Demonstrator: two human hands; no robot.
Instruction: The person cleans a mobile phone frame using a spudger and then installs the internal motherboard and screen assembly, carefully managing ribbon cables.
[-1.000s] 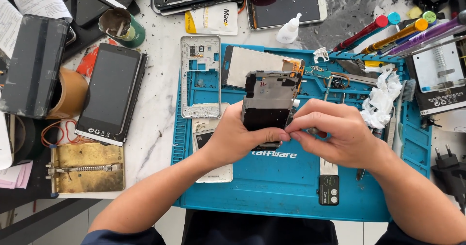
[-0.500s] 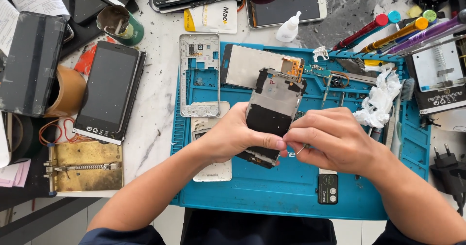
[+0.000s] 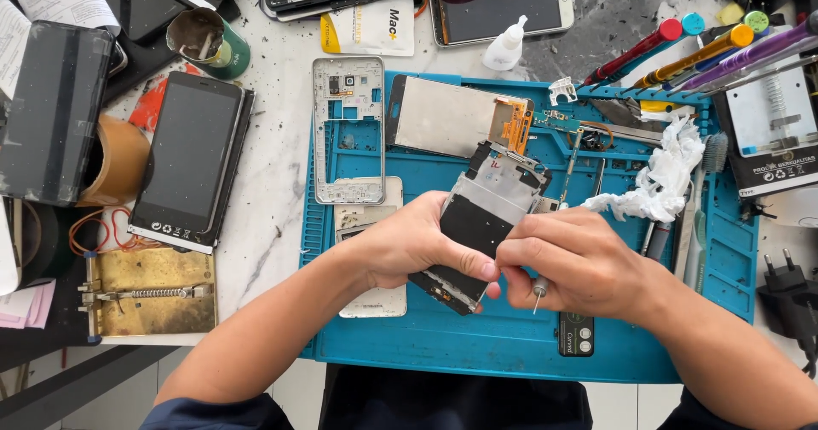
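Observation:
My left hand [image 3: 409, 244] grips a dismantled phone screen assembly [image 3: 484, 217] by its lower end, tilted up to the right over the blue work mat [image 3: 511, 345]. My right hand [image 3: 579, 264] pinches a small silver tool [image 3: 538, 288] against the assembly's lower right edge, thumb touching my left thumb. A bare phone frame [image 3: 348, 132] lies on the mat's upper left. A metal-backed display panel [image 3: 456, 116] with an orange flex part lies above the hands.
A black phone [image 3: 189, 161] lies left of the mat beside a brass jig [image 3: 149, 292]. Screwdrivers [image 3: 699, 51] fan out at the upper right, with crumpled white tissue [image 3: 660, 178] under them. A glue bottle [image 3: 504, 48], green cup [image 3: 209, 42] and more phones sit at the top.
The screen assembly has tipped from facing the camera to lying slanted up to the right. My right hand slid down to its lower edge, and both hands sank a little toward the mat.

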